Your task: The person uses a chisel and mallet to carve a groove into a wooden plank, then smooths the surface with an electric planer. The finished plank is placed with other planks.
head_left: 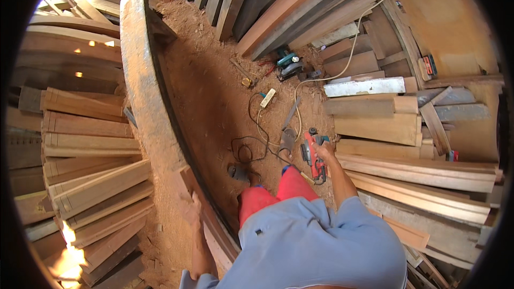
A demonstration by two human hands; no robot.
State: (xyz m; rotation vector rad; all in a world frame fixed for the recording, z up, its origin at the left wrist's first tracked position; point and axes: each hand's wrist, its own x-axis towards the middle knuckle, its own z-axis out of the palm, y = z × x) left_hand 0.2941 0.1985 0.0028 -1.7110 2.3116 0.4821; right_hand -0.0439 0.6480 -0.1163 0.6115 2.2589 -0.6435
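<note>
My right hand [324, 151] is wrapped round the handle of a red electric planer [316, 163], held to the right of my legs above the sawdust-covered floor. Its dark cord trails off near my feet. On the left, my left hand [191, 210] is at the edge of a reddish wooden board [204, 203]. That board lies along the near end of a long, thick timber beam [140, 69], which has a worn, dusty top. Blur over the left fingers hides whether they grip the board or only rest beside it.
A circular saw [289, 65] and a white power strip [267, 98] lie on the floor ahead, with cords [350, 59] snaking around them. Stacked planks [96, 144] line the left side, and more boards [375, 112] line the right. Curved timbers [300, 8] lean at the back.
</note>
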